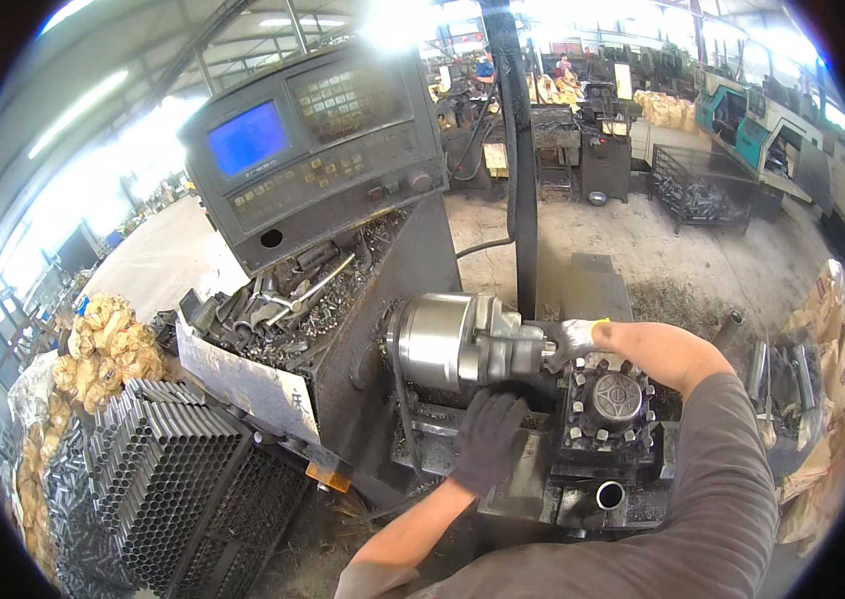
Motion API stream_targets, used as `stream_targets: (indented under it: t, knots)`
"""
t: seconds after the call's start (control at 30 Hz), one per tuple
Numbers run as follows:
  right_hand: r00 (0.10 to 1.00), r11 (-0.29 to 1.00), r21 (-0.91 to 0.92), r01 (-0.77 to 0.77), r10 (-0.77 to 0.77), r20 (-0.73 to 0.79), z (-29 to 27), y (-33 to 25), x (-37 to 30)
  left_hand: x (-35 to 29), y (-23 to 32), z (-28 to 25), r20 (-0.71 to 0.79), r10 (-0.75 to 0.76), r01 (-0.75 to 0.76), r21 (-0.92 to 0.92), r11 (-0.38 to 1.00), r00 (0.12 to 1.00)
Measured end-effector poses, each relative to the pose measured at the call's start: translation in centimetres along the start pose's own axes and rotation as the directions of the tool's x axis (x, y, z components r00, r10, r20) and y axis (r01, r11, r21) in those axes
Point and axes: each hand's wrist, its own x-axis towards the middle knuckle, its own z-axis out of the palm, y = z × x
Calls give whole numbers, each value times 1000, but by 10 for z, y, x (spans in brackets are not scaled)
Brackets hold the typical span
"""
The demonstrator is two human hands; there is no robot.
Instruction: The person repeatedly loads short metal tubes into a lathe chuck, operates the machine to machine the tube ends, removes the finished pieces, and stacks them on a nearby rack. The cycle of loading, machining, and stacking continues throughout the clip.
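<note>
A lathe chuck [442, 341] of bright steel with heavy jaws [494, 344] stands at the middle. My right hand [572, 342], in a pale, dirty glove, reaches round from the right to the face of the jaws. Its fingers are closed about the end of a short metal tube [548, 349] at the chuck's centre; most of the tube is hidden. My left hand [490, 439], in a dark grey glove, is just below the chuck over the lathe bed, fingers stretched out and holding nothing visible. Close to the right forearm sits the tool turret [615, 399], ringed with bolts.
A control panel [322, 140] with a blue screen rises behind left. Loose tools [287, 299] lie in a chip-covered tray. Stacked metal tubes [158, 469] fill a rack at lower left. An upright tube end [609, 494] stands near the turret. Two people are far off at the back.
</note>
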Motion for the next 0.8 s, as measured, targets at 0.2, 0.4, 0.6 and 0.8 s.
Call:
stream_targets:
  t: [0.2, 0.4, 0.6, 0.8]
  knots:
    - [974, 896, -389, 213, -161, 161, -1, 42, 37, 101, -22, 77, 247, 106, -187, 330, 925, 963]
    - [997, 988, -140, -68, 73, 33, 7, 68, -52, 111, -50, 139, 302, 35, -170, 434, 885, 953]
    - [733, 940, 119, -320, 326, -598, 19, 78, -202, 105, -59, 145, 366, -10, -103, 288, 952, 930]
    - [407, 604, 797, -3, 729, -551, 195, 51, -401, 115, -47, 110, 488, -46, -212, 461, 862, 872]
